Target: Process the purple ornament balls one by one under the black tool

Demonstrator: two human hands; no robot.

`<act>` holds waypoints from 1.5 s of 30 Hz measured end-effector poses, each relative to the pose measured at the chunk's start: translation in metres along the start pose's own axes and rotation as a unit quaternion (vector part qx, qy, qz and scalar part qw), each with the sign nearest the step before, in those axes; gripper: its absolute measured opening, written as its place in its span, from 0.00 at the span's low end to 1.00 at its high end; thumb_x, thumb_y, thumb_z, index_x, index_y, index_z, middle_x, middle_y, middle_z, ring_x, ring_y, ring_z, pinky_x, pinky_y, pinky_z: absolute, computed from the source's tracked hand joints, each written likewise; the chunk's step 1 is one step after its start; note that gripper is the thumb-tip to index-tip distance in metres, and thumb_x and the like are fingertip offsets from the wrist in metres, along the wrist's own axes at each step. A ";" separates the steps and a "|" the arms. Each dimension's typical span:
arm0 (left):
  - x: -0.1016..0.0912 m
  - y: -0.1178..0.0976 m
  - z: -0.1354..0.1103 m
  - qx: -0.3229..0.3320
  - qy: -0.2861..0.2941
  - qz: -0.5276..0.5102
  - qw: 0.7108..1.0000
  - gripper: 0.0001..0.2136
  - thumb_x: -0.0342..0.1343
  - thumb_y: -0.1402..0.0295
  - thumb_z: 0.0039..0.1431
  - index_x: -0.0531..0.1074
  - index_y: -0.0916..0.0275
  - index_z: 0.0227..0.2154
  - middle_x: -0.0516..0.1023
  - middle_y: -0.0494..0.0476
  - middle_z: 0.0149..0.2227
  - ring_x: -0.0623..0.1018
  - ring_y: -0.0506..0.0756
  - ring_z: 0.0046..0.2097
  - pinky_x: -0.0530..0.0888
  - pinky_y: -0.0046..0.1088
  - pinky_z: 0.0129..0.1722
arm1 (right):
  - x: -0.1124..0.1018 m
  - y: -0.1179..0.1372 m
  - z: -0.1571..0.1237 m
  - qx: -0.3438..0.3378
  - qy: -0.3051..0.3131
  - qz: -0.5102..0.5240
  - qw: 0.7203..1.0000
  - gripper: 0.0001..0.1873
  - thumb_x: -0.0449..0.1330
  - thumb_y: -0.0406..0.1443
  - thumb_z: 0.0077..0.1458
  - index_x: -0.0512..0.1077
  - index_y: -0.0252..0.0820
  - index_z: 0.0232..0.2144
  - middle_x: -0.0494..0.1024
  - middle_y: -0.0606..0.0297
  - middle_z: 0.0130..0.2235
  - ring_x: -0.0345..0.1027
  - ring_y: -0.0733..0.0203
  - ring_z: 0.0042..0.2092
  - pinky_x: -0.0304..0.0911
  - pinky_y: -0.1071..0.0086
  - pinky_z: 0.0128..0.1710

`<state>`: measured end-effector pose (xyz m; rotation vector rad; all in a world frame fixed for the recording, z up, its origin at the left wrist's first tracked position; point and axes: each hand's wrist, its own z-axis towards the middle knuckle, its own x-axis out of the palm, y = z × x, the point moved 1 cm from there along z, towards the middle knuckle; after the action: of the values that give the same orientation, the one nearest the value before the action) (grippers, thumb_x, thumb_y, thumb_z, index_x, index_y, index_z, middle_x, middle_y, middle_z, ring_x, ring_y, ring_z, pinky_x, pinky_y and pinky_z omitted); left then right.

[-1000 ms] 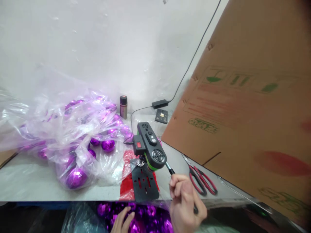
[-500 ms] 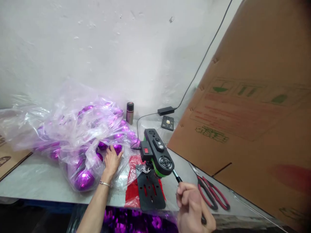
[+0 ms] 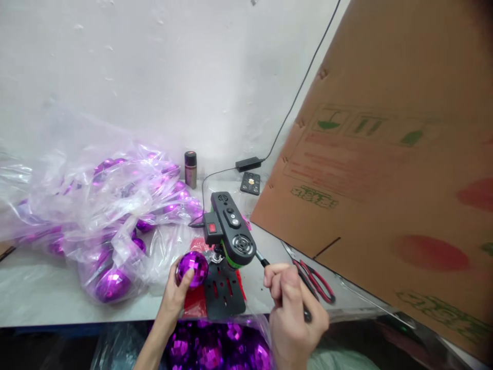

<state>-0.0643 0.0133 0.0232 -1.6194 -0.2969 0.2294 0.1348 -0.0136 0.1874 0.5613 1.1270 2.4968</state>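
Note:
A shiny purple mirrored ball (image 3: pixel 194 269) is gripped in my left hand (image 3: pixel 175 295), beside the black-and-green bench machine (image 3: pixel 233 228). Fingers wrapped, my right hand (image 3: pixel 295 308) grips the black-handled lever (image 3: pixel 264 261) that sticks out of the machine's side. The machine's slotted black base plate (image 3: pixel 227 303) rests on red plastic wrap (image 3: pixel 195 303). More purple balls (image 3: pixel 113 284) lie in a clear plastic bag (image 3: pixel 103 205) on the left of the table. Below the table's front edge, further purple faceted balls (image 3: pixel 210 354) fill a plastic-lined container.
On the right leans a large cardboard box (image 3: pixel 377 154), with red-handled shears (image 3: pixel 318 280) lying by its lower edge. Toward the wall stand a dark spray can (image 3: pixel 190 169), a power adapter (image 3: pixel 248 164) with its cable, and a small black card-like item (image 3: pixel 250 183).
My left hand has left the plastic bag and come toward the machine with a purple ball in it. My right hand still grips the lever. The camera view has shifted.

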 end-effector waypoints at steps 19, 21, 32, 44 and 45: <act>0.052 0.015 -0.032 0.240 0.042 0.234 0.941 0.33 0.71 0.67 0.54 0.70 0.57 0.63 0.81 0.67 0.60 0.80 0.72 0.63 0.78 0.59 0.62 | -0.003 0.000 -0.005 -0.001 0.024 0.021 1.000 0.25 0.57 0.36 0.74 0.64 0.43 0.21 0.65 0.70 0.22 0.66 0.65 0.28 0.60 0.70 0.29; 0.057 0.016 -0.032 0.233 0.039 0.236 0.943 0.34 0.71 0.67 0.52 0.70 0.57 0.62 0.80 0.66 0.59 0.80 0.73 0.62 0.77 0.60 0.62 | -0.004 0.000 -0.005 0.002 0.025 0.020 0.999 0.25 0.57 0.35 0.75 0.64 0.43 0.22 0.66 0.70 0.23 0.66 0.65 0.28 0.60 0.70 0.29; 0.068 0.041 -0.021 0.194 0.095 0.159 0.963 0.38 0.74 0.65 0.45 0.70 0.59 0.61 0.79 0.68 0.61 0.80 0.73 0.63 0.75 0.62 0.65 | -0.004 -0.010 -0.013 -0.044 0.008 0.031 0.999 0.25 0.56 0.34 0.74 0.64 0.42 0.21 0.64 0.71 0.22 0.65 0.65 0.27 0.58 0.70 0.27; 0.070 0.042 -0.023 0.215 0.081 0.169 0.959 0.38 0.74 0.67 0.44 0.72 0.59 0.61 0.80 0.68 0.61 0.81 0.74 0.62 0.77 0.62 0.64 | -0.001 -0.026 -0.024 -0.070 -0.026 0.026 0.997 0.26 0.54 0.37 0.76 0.61 0.43 0.21 0.62 0.73 0.21 0.63 0.68 0.24 0.54 0.74 0.22; 0.070 0.042 -0.023 0.215 0.081 0.170 0.958 0.37 0.73 0.67 0.44 0.71 0.59 0.61 0.80 0.67 0.61 0.81 0.73 0.62 0.77 0.62 0.63 | 0.000 -0.026 -0.024 -0.071 -0.028 0.029 0.997 0.27 0.54 0.37 0.75 0.61 0.44 0.20 0.61 0.73 0.21 0.63 0.68 0.24 0.54 0.74 0.22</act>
<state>0.0117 0.0122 -0.0144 -1.2373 0.1552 0.3909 0.1273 -0.0125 0.1532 0.6274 0.9165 2.5676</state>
